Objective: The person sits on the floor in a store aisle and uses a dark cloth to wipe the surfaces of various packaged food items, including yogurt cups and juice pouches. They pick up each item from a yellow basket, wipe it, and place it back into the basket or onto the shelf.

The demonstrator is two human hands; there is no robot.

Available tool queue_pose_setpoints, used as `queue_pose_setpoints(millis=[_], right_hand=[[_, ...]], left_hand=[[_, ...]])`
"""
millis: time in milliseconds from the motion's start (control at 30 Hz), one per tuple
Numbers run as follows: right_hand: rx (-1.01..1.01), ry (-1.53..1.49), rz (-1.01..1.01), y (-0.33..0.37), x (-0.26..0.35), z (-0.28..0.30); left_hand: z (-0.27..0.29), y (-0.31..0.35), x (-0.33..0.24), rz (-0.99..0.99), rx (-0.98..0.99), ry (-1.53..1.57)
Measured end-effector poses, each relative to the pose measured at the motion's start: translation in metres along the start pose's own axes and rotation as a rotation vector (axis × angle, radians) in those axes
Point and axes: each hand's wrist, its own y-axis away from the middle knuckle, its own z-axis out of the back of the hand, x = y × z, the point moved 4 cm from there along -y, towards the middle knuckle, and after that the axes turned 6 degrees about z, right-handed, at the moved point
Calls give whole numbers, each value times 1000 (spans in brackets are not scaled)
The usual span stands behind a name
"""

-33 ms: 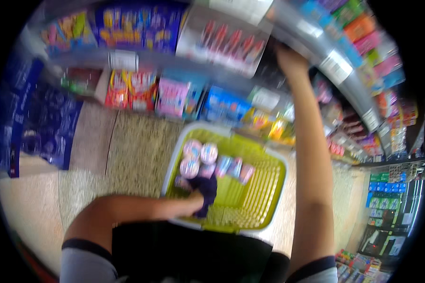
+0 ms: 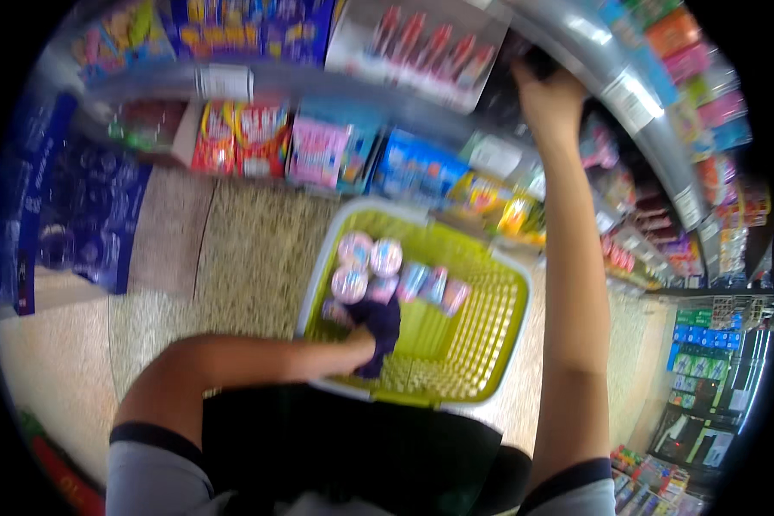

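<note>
My left hand (image 2: 361,347) reaches into the near left part of a yellow-green shopping basket (image 2: 512,318) with a pale rim. Something dark purple (image 2: 380,327), like cloth or a glove, covers or lies against its fingers, so their pose is hidden. Just beyond it in the basket are several round pastel tubs (image 2: 350,284), and to their right lie small pink and blue packs (image 2: 430,285). My right arm stretches up to the shelf, where my right hand (image 2: 555,99) is beside a dark gap, right of a tray of red-topped tubes (image 2: 434,52). Its fingertips are blurred against dark things there.
Along the lower shelf stand red snack bags (image 2: 239,138), a pink bag (image 2: 320,151), blue packs (image 2: 417,168) and yellow packs (image 2: 482,196). Blue packaging (image 2: 86,206) hangs at the left. A curved shelf edge (image 2: 632,99) with price labels runs down the right side.
The shelf and basket sit slightly higher in the picture. My right hand shows a little further right; my left hand stays in the basket.
</note>
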Motion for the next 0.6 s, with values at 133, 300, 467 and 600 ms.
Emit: queue_pose_setpoints(millis=[133,300,467,600], right_hand=[[-242,-203,187,157,54,19],[418,-173,-634,345,-60,-72],[408,-24,-1316,465,-148,-132],[582,-77,-1287,444,-125,-134]], left_hand=[[-1,1,-9,-142,-71,59],[-10,15,-19,-22,-10,-62],[-1,12,-23,-3,-135,-170],[2,16,-28,47,-95,-140]])
